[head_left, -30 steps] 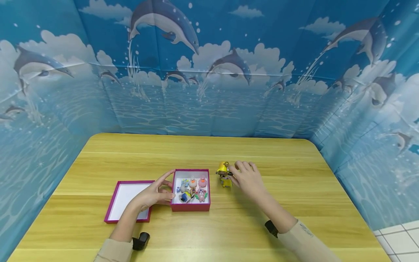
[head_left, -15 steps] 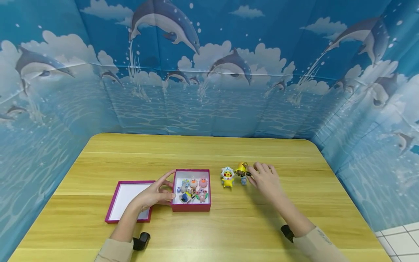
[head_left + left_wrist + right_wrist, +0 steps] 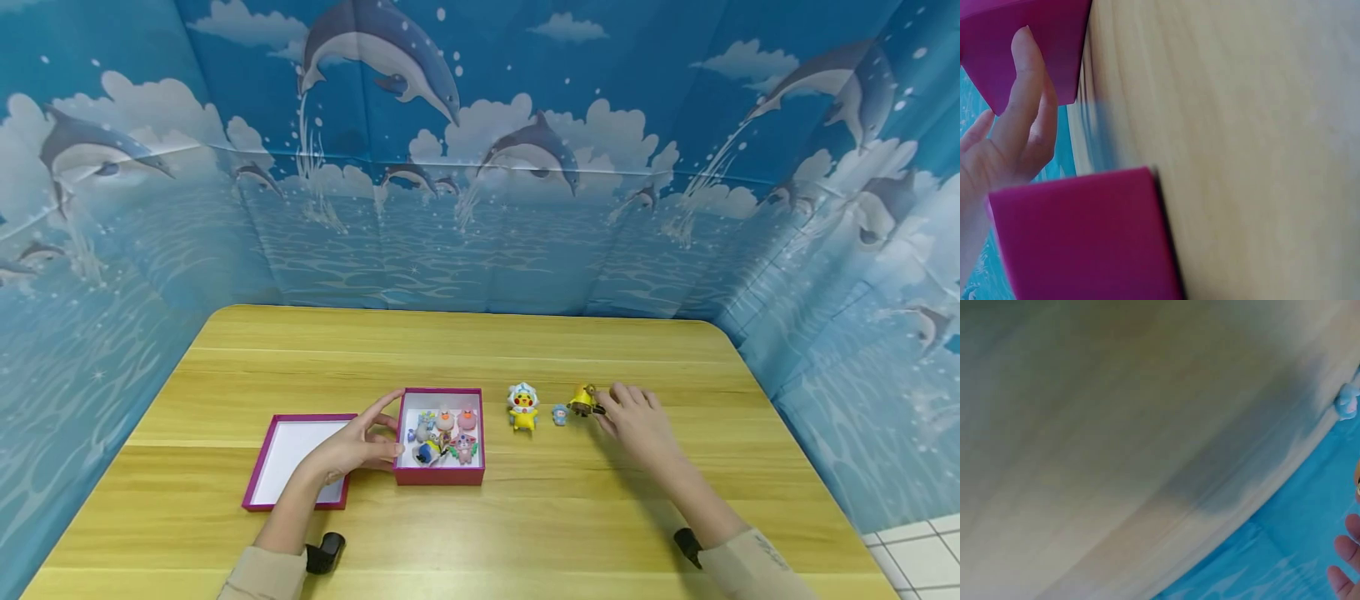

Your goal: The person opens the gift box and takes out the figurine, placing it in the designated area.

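A pink-red box (image 3: 438, 476), white inside, holds several small toy figures, among them two pink ducks (image 3: 456, 419), a pink big-eared figure (image 3: 463, 449) and a blue-and-yellow figure (image 3: 431, 451). My left hand (image 3: 352, 446) touches the box's left side with thumb and fingers extended; in the left wrist view the thumb (image 3: 1027, 75) lies along the wall. My right hand (image 3: 637, 421) pinches a yellow minion figure (image 3: 582, 400) by its dark right end, close over the table. Just left of it stands a small blue figure (image 3: 559, 415), then a Pikachu figure in a white hood (image 3: 522, 407).
A matching shallow lid (image 3: 296, 458) lies inside-up left of the box, partly behind my left forearm. All of this is on a wooden table (image 3: 540, 533), with a blue dolphin-print curtain (image 3: 487, 242) around its back and sides.
My right hand has moved right with the minion figure, uncovering the Pikachu figure and the small blue figure. The left hand and the box stay in place.
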Motion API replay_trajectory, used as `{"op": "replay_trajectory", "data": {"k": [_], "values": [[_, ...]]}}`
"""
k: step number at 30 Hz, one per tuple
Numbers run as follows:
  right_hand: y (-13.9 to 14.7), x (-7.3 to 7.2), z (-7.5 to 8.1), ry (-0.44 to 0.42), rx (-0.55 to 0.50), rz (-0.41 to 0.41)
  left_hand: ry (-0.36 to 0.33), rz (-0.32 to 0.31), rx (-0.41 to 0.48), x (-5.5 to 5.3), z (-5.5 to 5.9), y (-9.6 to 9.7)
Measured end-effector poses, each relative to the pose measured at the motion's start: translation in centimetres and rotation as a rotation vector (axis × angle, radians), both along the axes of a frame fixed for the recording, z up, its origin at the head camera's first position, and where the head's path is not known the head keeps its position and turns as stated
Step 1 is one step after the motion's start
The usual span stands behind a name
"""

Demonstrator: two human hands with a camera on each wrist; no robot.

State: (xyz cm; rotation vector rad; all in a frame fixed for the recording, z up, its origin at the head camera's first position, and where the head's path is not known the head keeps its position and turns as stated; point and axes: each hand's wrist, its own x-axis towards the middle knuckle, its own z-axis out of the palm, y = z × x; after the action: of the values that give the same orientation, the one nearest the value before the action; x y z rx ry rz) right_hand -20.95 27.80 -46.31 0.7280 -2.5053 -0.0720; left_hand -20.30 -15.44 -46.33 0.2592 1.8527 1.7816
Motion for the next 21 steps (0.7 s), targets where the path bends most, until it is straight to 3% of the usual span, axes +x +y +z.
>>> {"op": "replay_trajectory", "data": {"k": [21], "values": [[2.3,-0.9,-1.4,-0.178,0.112,0.0,-0.005,0.006,0.002,0.0,-0.2,0.1]]}}
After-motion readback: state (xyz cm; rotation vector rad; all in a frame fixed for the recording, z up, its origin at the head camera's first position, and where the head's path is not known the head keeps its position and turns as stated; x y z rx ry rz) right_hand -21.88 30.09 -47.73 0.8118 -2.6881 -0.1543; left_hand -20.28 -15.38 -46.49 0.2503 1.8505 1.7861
